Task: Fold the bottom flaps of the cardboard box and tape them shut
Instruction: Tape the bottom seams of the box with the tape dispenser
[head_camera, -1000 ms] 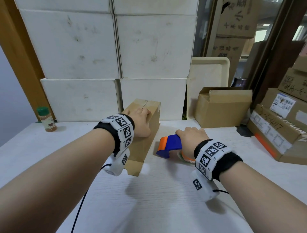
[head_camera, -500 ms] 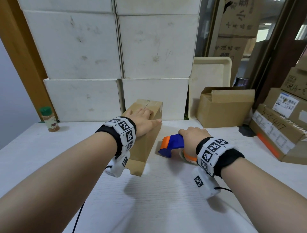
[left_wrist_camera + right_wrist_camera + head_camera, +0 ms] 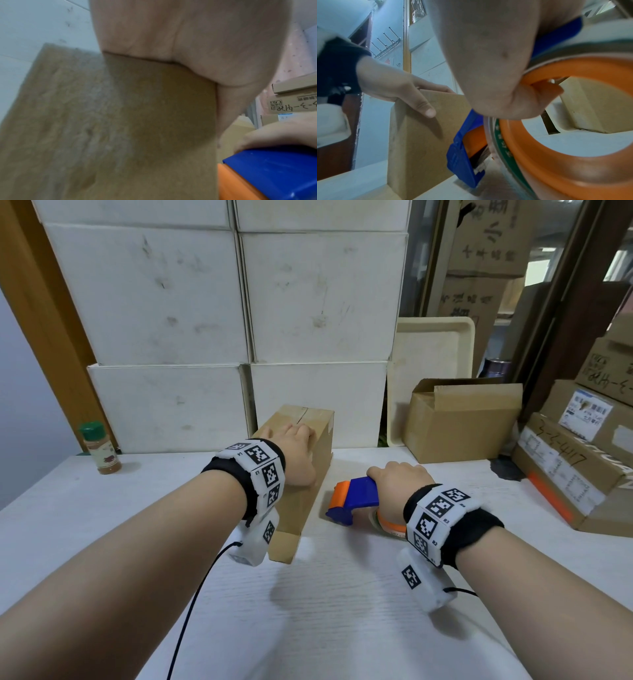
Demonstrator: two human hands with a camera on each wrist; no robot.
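A narrow brown cardboard box [image 3: 306, 510] stands on the white table [image 3: 325, 611], its folded flaps meeting in a seam on top. My left hand [image 3: 294, 455] lies on that top face with the fingers flat, and its thumb [image 3: 426, 108] rests straight down the box's right side [image 3: 419, 142]. In the left wrist view the palm [image 3: 197, 40] sits against the cardboard [image 3: 120, 121]. My right hand [image 3: 397, 482] grips the blue and orange tape dispenser [image 3: 354, 498], which rests on the table just right of the box. Its orange roll hub [image 3: 539, 162] and blue nose [image 3: 462, 155] fill the right wrist view.
Stacked white boxes [image 3: 239, 302] form a wall behind the box. A spice jar with a green cap [image 3: 99, 448] stands at the back left. A cream tray [image 3: 435, 354], an open carton [image 3: 462, 419] and labelled cartons [image 3: 575, 467] crowd the back right.
My left thumb, which stuck out past the box's right edge, now lies down against the side. My right hand has stayed on the dispenser.
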